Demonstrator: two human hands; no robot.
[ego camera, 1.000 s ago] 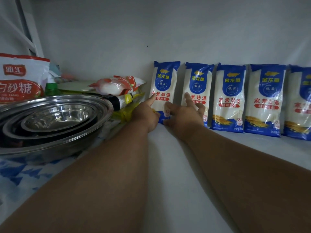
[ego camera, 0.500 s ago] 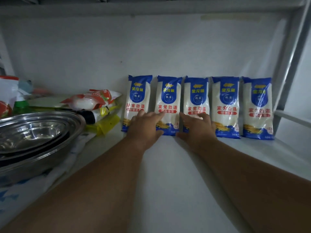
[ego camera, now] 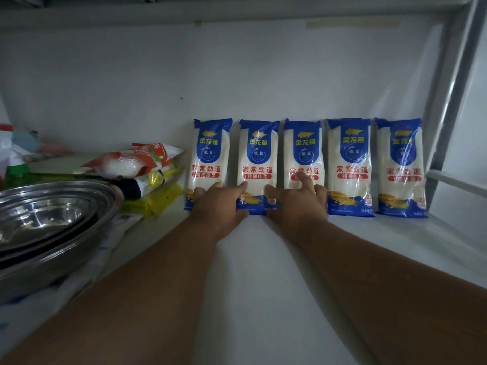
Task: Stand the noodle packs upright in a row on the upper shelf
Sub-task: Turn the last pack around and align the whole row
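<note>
White shelf [ego camera: 250, 285] runs out under both my forearms to the back wall [ego camera: 237, 83], with steel bowls [ego camera: 50, 222] nearest on my left. Farther in, my left hand [ego camera: 220, 204] rests its loosely spread fingers on the feet of the first two noodle packs [ego camera: 259, 164], gripping nothing. My right hand [ego camera: 299, 204], also relaxed, touches the third pack, one finger raised on its label. All five packs stand straight ahead, long axes vertical, leaning on the wall, side by side. My right hand is nearer the untouched two. I judge the row needs only squaring.
</note>
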